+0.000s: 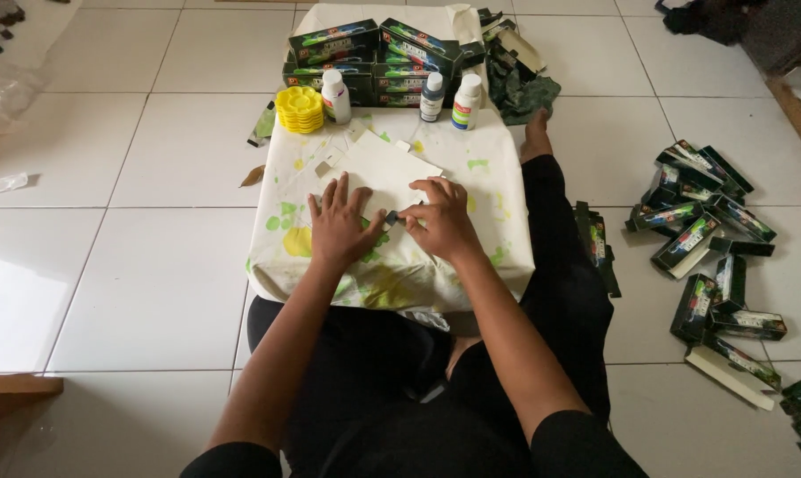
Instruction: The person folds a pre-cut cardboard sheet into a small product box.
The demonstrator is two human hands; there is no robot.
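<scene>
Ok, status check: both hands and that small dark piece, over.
Left hand flat on white card sheet. Right hand pinching small dark piece. Paint bottles stand beyond, apart.

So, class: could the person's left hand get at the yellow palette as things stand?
Probably yes. The left hand lies flat on the white sheet, and the yellow palette sits ahead of it on the same side, with only small paper scraps between them.

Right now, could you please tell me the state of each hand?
Left hand: open, fingers spread flat on the paint-stained white cloth.
Right hand: closed, pinching a small dark piece.
</scene>
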